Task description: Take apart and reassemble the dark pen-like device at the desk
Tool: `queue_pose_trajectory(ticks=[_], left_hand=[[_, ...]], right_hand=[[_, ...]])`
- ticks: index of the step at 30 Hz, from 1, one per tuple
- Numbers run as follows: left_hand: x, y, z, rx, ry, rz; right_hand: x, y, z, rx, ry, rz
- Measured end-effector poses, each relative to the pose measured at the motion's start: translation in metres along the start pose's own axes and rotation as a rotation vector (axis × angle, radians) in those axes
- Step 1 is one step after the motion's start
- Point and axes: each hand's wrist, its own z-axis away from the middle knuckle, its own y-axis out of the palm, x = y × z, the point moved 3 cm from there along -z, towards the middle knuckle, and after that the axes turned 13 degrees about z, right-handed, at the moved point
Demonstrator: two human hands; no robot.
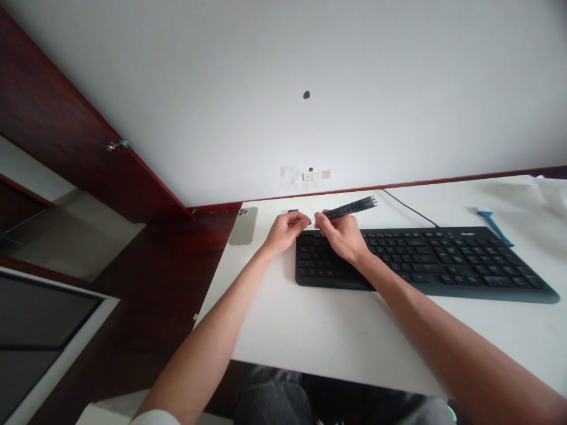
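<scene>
My right hand (343, 237) is shut around a black pen-shaped tool (352, 207), whose far end points up and to the right over the keyboard. My left hand (284, 232) sits just left of it, with its fingertips pinched together and reaching toward my right hand. Whatever those fingertips may hold is too small to make out. Both hands hover over the left end of a black keyboard (425, 265). A small black object (292, 210) lies on the table just beyond my left hand.
A phone (243, 226) lies at the white table's (336, 336) left edge. A blue tool (494, 227) lies at the right, and a black cable (410, 208) runs from the keyboard toward the wall. A dark red cabinet door (88, 130) stands at the left.
</scene>
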Motion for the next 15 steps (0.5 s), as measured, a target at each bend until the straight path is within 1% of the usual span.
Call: queue_pose_trajectory(ticks=[2,3,8,11,13,15], left_hand=[[0.001,-0.002,0.000,-0.014,0.008,0.006],[0.001,-0.002,-0.001,-0.015,0.011,0.010],[0.004,0.000,-0.001,0.004,0.024,-0.033],[0.002,0.002,0.002,-0.035,0.075,-0.176],[-0.001,0.004,0.006,-0.074,0.119,-0.321],[-0.005,0.008,0.009,-0.075,0.170,-0.466]], right_hand=[[-0.002,0.000,-0.001,0.007,0.057,-0.029],[-0.003,0.000,-0.002,0.009,0.063,-0.037],[-0.004,-0.001,-0.004,-0.003,0.034,-0.029],[-0.004,-0.007,-0.005,-0.047,0.041,0.054],[-0.006,-0.013,-0.007,-0.090,0.058,0.119],[-0.008,-0.020,-0.010,-0.124,0.079,0.177]])
